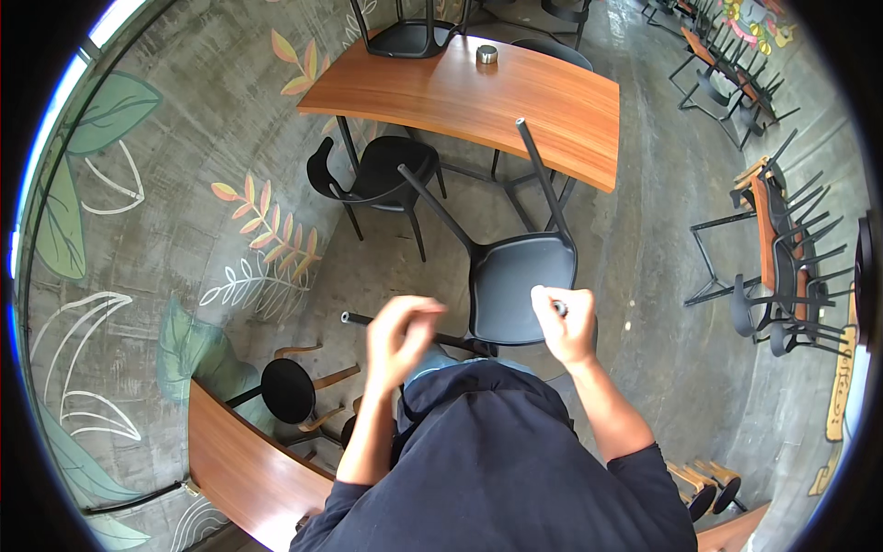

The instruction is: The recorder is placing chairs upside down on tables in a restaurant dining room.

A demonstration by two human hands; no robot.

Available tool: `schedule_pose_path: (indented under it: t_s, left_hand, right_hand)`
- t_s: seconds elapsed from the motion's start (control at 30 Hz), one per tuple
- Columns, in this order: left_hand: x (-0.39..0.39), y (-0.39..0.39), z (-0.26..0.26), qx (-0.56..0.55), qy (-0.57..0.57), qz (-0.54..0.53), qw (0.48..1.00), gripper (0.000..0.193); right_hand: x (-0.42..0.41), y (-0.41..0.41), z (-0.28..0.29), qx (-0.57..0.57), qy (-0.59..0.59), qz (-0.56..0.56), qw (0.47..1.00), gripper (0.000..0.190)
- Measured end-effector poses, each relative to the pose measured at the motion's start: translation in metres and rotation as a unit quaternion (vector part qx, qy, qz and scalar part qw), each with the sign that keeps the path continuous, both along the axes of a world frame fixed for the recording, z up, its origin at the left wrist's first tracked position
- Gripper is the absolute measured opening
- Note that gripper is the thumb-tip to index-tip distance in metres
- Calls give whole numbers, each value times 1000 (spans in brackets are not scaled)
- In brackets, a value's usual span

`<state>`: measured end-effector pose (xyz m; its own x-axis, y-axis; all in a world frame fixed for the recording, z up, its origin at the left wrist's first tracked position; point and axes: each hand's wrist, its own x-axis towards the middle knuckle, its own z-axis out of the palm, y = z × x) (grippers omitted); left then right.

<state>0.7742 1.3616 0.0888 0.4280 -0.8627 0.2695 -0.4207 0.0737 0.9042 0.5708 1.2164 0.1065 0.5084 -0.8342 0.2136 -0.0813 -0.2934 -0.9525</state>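
An upturned black chair (522, 290) is in front of me, the underside of its seat facing up and its legs pointing upwards. My right hand (567, 324) is closed around one of its legs, and the leg's tip shows between thumb and fingers. My left hand (401, 341), slightly blurred, is over another leg (357, 318), which passes behind it. The thumb and fingers of that hand are apart, and I see nothing held in them. Beyond the chair stands a wooden table (552, 103) with another upturned chair (408, 38) on its top.
A metal ashtray-like container (487, 54) sits on the table. An upright black chair (393, 165) stands by its left end. Behind me on the left are a second wooden tabletop (255, 476) and a round black stool (288, 391). Chair-stacked tables (767, 228) line the right; a painted wall (200, 138) bounds the left.
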Motion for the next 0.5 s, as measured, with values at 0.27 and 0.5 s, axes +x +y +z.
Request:
schedule_pose_path:
  t_s: [0.27, 0.5]
  left_hand:
    - [90, 33, -12, -172, 307, 202, 914, 43]
    - [109, -33, 17, -183, 374, -178, 892, 79]
  right_hand:
    - [-43, -30, 79, -17, -240, -55, 969, 36]
    - [-40, -17, 80, -82, -291, -94, 948, 38]
